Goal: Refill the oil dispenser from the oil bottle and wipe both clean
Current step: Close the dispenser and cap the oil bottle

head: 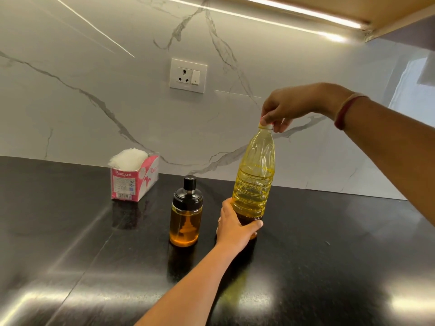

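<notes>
Barely begun: the oil bottle (pixel 255 175) stands on the worktop (pixel 70 243), left grip (pixel 235 228) wrapped round its base, right grip (pixel 289 107) pinching its cap (pixel 266 126); the dispenser (pixel 186 215) just beside has its lid on; pouring and wiping both remain, I'd say.

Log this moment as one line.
left hand: grips oil bottle low | right hand: pinches cap | dispenser: lid on, left of bottle | tissue box: untouched

tissue box (pixel 134 178) on black counter (pixel 70 231) | wall socket (pixel 188 75) on marble backsplash (pixel 94 67)
</notes>
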Available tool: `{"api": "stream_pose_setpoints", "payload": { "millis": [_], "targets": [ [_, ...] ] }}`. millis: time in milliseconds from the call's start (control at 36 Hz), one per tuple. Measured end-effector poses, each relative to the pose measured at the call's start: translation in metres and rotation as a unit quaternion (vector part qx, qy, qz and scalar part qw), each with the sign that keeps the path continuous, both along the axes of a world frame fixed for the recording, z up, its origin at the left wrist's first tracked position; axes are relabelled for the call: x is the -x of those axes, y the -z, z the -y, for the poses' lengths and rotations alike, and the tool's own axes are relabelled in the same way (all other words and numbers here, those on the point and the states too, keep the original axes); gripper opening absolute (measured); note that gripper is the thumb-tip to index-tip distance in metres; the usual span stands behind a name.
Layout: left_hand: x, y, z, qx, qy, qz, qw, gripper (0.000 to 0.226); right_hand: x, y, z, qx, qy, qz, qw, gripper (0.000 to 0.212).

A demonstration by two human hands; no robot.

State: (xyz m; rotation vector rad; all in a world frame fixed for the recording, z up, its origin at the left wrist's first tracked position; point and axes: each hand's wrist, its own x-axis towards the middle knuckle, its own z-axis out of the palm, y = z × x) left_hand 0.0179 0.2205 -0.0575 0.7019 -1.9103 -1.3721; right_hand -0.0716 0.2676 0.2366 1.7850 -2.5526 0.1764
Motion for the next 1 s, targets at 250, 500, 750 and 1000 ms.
{"api": "stream_pose_setpoints", "payload": {
  "millis": [250, 500, 750, 1000],
  "targets": [
    [-0.001, -0.001, 0.001, -0.019, 0.008, 0.002, 1.0, 0.085, 0.005, 0.011, -0.003, 0.052, -0.056, -0.154, 0.985, 0.038],
    [-0.003, -0.001, -0.001, 0.012, -0.005, 0.024, 1.0, 0.089, 0.037, 0.041, -0.002, 0.171, -0.109, -0.249, 0.947, 0.05],
    [-0.004, -0.003, -0.004, 0.052, -0.017, 0.049, 0.997, 0.088, 0.033, 0.052, -0.004, 0.248, -0.111, -0.213, 0.939, 0.055],
    [-0.007, -0.005, -0.006, 0.064, -0.031, 0.054, 0.996, 0.074, 0.018, 0.034, -0.005, 0.162, 0.012, -0.319, 0.934, 0.058]
  ]
}}
